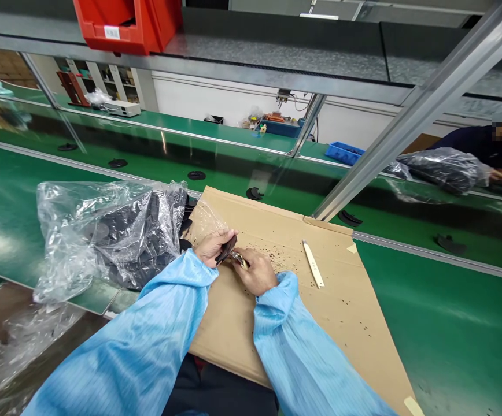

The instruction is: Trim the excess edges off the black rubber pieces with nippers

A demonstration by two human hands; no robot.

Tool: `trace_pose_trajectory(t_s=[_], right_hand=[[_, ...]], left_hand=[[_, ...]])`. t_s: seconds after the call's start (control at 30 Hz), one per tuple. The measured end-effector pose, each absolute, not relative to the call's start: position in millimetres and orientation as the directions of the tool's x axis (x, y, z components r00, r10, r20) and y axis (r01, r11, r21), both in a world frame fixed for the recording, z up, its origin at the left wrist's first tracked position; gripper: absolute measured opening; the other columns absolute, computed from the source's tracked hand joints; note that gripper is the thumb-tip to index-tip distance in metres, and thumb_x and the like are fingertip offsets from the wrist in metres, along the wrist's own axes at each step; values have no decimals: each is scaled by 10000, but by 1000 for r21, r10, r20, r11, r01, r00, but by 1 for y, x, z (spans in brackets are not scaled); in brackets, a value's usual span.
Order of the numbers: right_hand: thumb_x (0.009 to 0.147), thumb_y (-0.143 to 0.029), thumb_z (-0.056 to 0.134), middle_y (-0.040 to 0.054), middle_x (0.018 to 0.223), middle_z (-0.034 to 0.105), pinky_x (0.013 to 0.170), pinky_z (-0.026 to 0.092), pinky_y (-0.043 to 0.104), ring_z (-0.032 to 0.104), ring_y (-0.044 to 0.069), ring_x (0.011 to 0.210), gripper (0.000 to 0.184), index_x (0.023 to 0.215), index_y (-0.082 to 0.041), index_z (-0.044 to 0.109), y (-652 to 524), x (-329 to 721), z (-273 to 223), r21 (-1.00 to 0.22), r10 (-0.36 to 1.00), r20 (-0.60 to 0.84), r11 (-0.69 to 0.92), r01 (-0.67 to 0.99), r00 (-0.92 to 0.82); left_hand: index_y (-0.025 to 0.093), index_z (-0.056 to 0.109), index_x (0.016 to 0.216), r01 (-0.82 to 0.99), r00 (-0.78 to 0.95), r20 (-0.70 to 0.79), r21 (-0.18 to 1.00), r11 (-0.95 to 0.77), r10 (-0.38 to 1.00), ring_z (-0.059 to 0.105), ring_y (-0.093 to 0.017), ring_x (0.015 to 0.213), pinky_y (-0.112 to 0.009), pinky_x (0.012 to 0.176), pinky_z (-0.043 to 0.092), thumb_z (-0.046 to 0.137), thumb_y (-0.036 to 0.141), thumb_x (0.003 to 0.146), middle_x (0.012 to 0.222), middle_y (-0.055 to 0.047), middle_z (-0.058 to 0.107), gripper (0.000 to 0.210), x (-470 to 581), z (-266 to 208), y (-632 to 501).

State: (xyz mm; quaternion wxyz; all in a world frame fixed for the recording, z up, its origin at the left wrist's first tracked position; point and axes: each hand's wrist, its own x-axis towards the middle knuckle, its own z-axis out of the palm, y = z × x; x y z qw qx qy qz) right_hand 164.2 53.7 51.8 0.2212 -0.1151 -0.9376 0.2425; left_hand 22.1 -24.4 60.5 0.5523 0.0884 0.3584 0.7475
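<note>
My left hand [213,247] grips a dark curved plastic part [226,249] above the cardboard sheet [277,329]. In my right hand [256,271] is a pair of small metal nippers [239,258], its jaws close against the part's edge. Whether the jaws touch the part I cannot tell. Tiny dark scraps [272,252] lie scattered on the cardboard under and beyond my hands. To the right of them rests a cream-handled knife [313,264]. A clear plastic bag [138,231] full of dark parts stands left of my hands.
Along the green conveyor [155,167] lie several dark curved parts, one of them a notched part [254,193]. A metal post [407,115] slants up on the right. Overhead, a shelf holds a red bin [125,29]. A co-worker [472,141] is at the far right.
</note>
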Motion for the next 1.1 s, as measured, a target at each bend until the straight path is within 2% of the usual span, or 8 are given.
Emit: trace_pose_trajectory(t_s=[0.33, 0.5, 0.7, 0.8, 0.93, 1.0, 1.1], right_hand=[[850, -149, 540, 32, 1004, 689, 828, 443, 279, 628, 199, 929, 302, 1110, -233, 669, 54, 169, 71, -524, 260, 179, 842, 132, -949], [844, -111, 517, 30, 1029, 690, 833, 435, 269, 627, 207, 972, 301, 1070, -233, 673, 56, 171, 76, -436, 255, 66, 877, 202, -965], [843, -129, 521, 39, 976, 701, 765, 442, 277, 644, 222, 919, 241, 995, -225, 681, 56, 172, 72, -370, 269, 57, 900, 230, -961], [837, -161, 534, 32, 952, 704, 764, 448, 285, 646, 217, 895, 232, 988, -236, 694, 57, 171, 65, -490, 319, 121, 843, 223, -940], [808, -290, 570, 48, 918, 696, 771, 467, 310, 633, 209, 837, 239, 987, -202, 702, 66, 168, 50, -795, 523, 233, 588, 149, -820], [764, -394, 616, 52, 847, 675, 724, 469, 318, 605, 194, 741, 335, 1001, -169, 691, 74, 167, 46, -909, 657, 211, 405, 102, -724], [677, -471, 679, 21, 712, 605, 626, 438, 297, 522, 152, 616, 462, 1002, -143, 673, 87, 163, 48, -978, 775, 128, 204, 53, -619]], left_hand=[[84, 653, 833, -713, -359, -286, 698, -63, 888, 583, -89, 560, -157, 512, 453, 805, 190, 711, 674, -25, 624, 222, 18, 51, -23], [84, 646, 796, -684, -363, -325, 729, -13, 873, 565, -80, 517, -149, 496, 442, 832, 196, 673, 612, -5, 606, 249, 17, 47, -21], [66, 654, 779, -683, -394, -333, 729, -30, 857, 573, -87, 518, -145, 468, 428, 851, 155, 634, 627, -28, 625, 260, 20, 46, -20], [85, 652, 816, -686, -431, -319, 724, -77, 844, 573, -75, 531, -139, 484, 440, 826, 174, 680, 638, -9, 619, 238, 22, 50, -18], [108, 619, 845, -712, -541, -300, 661, -238, 786, 564, -67, 539, -138, 469, 428, 774, 193, 753, 672, -1, 619, 199, 24, 55, -14], [110, 601, 846, -706, -604, -287, 624, -333, 743, 572, -69, 566, -141, 470, 426, 763, 167, 758, 738, -15, 637, 193, 23, 56, -13], [115, 595, 899, -694, -637, -254, 599, -399, 728, 573, -74, 591, -163, 510, 451, 771, 106, 720, 815, -22, 647, 251, 22, 53, -10]])
